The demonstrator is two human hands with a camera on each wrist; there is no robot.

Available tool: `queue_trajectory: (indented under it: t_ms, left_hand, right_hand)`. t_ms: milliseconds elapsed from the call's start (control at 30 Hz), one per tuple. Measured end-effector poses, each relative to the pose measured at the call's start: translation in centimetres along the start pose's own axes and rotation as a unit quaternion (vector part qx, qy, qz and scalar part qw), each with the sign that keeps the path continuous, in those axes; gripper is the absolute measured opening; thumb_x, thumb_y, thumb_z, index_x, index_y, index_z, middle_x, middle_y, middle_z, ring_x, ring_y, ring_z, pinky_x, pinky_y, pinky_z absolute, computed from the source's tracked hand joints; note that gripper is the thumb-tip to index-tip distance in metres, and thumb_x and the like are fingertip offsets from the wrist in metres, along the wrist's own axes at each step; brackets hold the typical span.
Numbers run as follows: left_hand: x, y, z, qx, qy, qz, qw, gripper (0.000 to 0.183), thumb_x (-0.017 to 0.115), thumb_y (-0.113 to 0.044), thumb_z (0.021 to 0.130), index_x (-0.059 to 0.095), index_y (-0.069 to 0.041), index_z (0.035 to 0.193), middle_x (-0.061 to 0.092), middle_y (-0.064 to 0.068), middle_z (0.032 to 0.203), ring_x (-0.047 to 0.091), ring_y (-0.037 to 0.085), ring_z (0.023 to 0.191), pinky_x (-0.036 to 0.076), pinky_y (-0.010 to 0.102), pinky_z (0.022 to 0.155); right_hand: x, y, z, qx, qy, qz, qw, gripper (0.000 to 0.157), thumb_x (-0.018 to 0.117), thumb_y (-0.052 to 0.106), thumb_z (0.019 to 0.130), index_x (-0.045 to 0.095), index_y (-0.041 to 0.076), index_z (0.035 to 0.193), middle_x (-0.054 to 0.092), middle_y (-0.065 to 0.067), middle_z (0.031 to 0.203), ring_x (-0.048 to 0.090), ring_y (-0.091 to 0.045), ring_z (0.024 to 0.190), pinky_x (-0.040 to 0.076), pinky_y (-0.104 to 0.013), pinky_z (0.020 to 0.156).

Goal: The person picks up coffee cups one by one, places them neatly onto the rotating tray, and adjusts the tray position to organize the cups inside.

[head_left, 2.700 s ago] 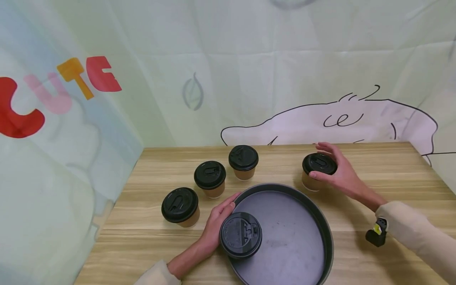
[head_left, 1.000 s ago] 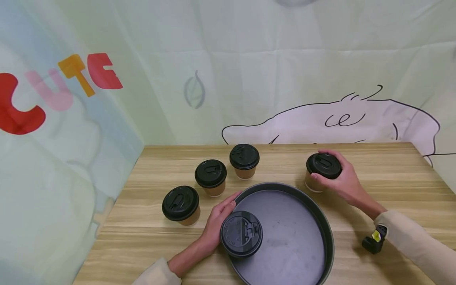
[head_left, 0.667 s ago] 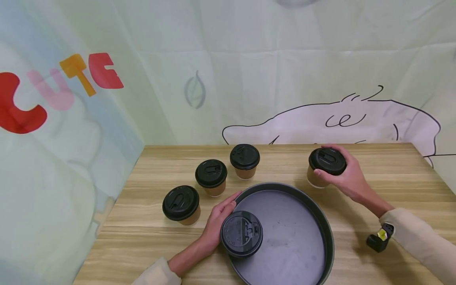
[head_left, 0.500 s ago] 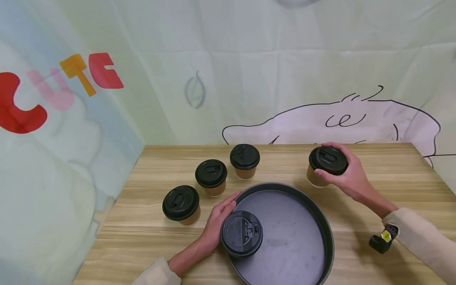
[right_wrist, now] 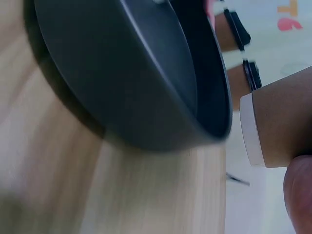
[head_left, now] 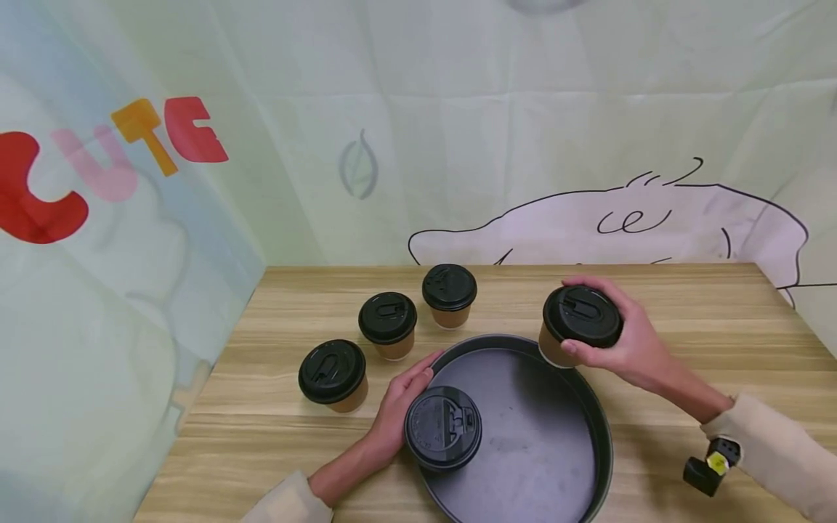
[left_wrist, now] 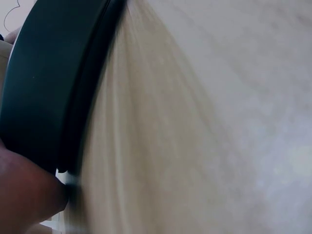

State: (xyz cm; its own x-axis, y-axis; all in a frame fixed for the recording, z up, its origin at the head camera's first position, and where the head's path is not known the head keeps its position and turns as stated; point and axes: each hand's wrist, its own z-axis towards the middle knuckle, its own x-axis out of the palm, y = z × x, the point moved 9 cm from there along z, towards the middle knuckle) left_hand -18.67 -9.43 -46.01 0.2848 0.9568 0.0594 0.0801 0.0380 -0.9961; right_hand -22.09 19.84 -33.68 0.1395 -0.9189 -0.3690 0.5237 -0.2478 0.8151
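In the head view my right hand [head_left: 631, 341] grips a brown paper coffee cup [head_left: 554, 347] with a black lid, thumb on the near side and fingers round the far side. The cup hangs over the far right rim of a dark round pan [head_left: 523, 436]; its pale base and my thumb [right_wrist: 298, 192] show in the right wrist view. My left hand [head_left: 395, 410] holds the pan's left rim. Inside the pan, beside that hand, stands another black-lidded cup [head_left: 443, 428], its body mostly hidden. The pan's dark wall [left_wrist: 44, 87] fills the upper left of the left wrist view.
Three more black-lidded cups stand left of and behind the pan: a near one [head_left: 333, 374], a middle one [head_left: 389, 323] and a far one [head_left: 449, 290]. The wooden table [head_left: 281, 327] ends at a printed cloth backdrop [head_left: 314, 145].
My right hand has closed round the cup on the right, lifted it and brought it left and nearer, over the pan's rim. My left hand and the other cups have stayed in place.
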Motion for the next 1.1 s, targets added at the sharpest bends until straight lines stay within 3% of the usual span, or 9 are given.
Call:
queue_trajectory:
  t_ms: [467, 867, 1100]
  left_hand:
    - [-0.1, 0.0, 0.0, 0.002, -0.001, 0.003, 1.0000, 0.049, 0.040, -0.024, 0.113, 0.044, 0.001, 0.155, 0.045, 0.013, 0.160, 0.033, 0.025, 0.152, 0.020, 0.045, 0.126]
    - [-0.1, 0.0, 0.0, 0.004, -0.004, 0.007, 1.0000, 0.048, 0.041, -0.024, 0.113, 0.046, 0.000, 0.154, 0.046, 0.012, 0.159, 0.033, 0.025, 0.152, 0.020, 0.045, 0.126]
    - [-0.1, 0.0, 0.0, 0.004, -0.004, 0.007, 1.0000, 0.048, 0.040, -0.024, 0.113, 0.046, 0.000, 0.154, 0.045, 0.012, 0.160, 0.032, 0.024, 0.152, 0.020, 0.044, 0.126]
  right_hand:
    - [5.1, 2.6, -2.6, -0.019, 0.084, 0.053, 0.995, 0.085, 0.088, -0.003, 0.068, 0.053, 0.008, 0.144, 0.065, -0.011, 0.128, 0.062, -0.020, 0.115, 0.046, -0.021, 0.103]
    - [8.8, 3.9, -5.9, -0.049, 0.136, 0.133, 0.980, 0.086, 0.088, 0.000, 0.070, 0.048, 0.001, 0.146, 0.064, -0.015, 0.129, 0.060, -0.024, 0.116, 0.044, -0.022, 0.106]
    - [10.0, 4.2, -7.4, -0.067, 0.142, 0.121, 0.980, 0.084, 0.091, 0.007, 0.071, 0.049, 0.001, 0.144, 0.065, -0.012, 0.129, 0.059, -0.023, 0.118, 0.042, -0.022, 0.108]
